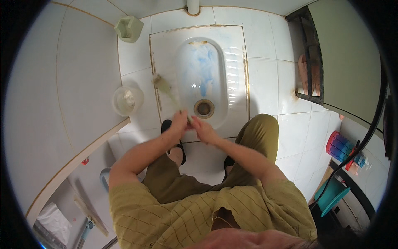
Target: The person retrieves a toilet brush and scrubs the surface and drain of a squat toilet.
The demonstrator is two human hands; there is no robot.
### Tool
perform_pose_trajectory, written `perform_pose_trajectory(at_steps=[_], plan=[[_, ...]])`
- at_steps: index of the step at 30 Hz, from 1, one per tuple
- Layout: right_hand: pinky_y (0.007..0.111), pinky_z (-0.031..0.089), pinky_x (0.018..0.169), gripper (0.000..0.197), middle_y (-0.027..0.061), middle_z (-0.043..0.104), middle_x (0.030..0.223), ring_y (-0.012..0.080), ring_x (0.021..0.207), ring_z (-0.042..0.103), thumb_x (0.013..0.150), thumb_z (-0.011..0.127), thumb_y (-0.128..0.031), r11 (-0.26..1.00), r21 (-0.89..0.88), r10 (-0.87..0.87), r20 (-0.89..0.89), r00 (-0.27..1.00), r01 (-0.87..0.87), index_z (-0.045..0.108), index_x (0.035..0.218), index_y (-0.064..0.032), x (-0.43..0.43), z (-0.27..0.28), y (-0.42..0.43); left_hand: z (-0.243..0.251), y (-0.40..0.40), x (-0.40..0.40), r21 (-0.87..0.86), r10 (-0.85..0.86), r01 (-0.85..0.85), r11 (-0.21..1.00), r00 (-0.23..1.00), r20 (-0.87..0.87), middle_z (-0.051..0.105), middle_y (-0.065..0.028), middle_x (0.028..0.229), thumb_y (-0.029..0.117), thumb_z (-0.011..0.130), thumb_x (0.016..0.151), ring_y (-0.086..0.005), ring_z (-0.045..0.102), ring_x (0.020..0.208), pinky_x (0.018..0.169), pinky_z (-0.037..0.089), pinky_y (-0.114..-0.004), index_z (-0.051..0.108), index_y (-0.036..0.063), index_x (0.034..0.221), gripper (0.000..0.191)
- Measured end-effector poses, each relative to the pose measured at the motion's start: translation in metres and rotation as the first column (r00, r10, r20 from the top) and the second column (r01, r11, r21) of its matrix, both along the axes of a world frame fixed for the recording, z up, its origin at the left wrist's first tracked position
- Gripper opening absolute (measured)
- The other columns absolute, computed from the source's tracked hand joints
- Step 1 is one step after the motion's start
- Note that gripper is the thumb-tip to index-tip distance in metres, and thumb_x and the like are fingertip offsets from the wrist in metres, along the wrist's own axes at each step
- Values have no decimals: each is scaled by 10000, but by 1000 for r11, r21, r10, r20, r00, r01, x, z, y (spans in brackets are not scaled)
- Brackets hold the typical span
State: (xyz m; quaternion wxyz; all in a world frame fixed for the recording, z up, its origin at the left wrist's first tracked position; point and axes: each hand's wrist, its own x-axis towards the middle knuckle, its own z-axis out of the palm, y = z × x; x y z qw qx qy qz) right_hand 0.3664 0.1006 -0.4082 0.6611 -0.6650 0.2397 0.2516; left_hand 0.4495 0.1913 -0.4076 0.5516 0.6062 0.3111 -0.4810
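Note:
A pale toilet brush slants across the left rim of the white squat toilet, its bristle head over the left foot area. Its handle is gripped by my left hand, and my right hand closes around the handle's lower end beside it. Motion blurs the brush and fingers. Blue streaks of liquid run down the basin, and brown stains mark its far end. The round drain hole, with a brown-stained ring, lies just beyond my hands.
A translucent plastic bucket stands on the left by the partition wall's end. A light green brush holder sits in the far left corner. On the right are a cabinet, a black hose, a multicoloured basket and a teal basin.

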Motion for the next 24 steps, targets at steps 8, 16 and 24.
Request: perform_pose_trajectory(at_steps=[8,16,24], plan=[[224,325,318,373,43,501,621,94,367,393,837,317,-289,990,95,-111,62,992,105,356,1150,-90,-44,-1,9,10,-4,-30,-21,-50,49,999,995,-83,481,-87,744,251,381,805,-197,512,581,460,470,-329,367,43,938,248],[250,340,339,313,51,490,586,118,367,407,832,322,-277,971,120,-188,-152,970,207,420,1064,-92,31,24,-14,-13,-26,30,-85,-24,36,996,990,141,534,-125,765,269,387,802,-209,536,609,495,471,-331,393,29,859,247],[219,286,279,338,31,511,638,82,330,342,835,329,-300,915,187,-363,-6,932,358,403,1072,-71,18,19,-6,-23,-22,20,8,-138,139,990,966,217,530,-112,709,273,399,796,-198,528,562,429,450,-304,411,19,906,277]])
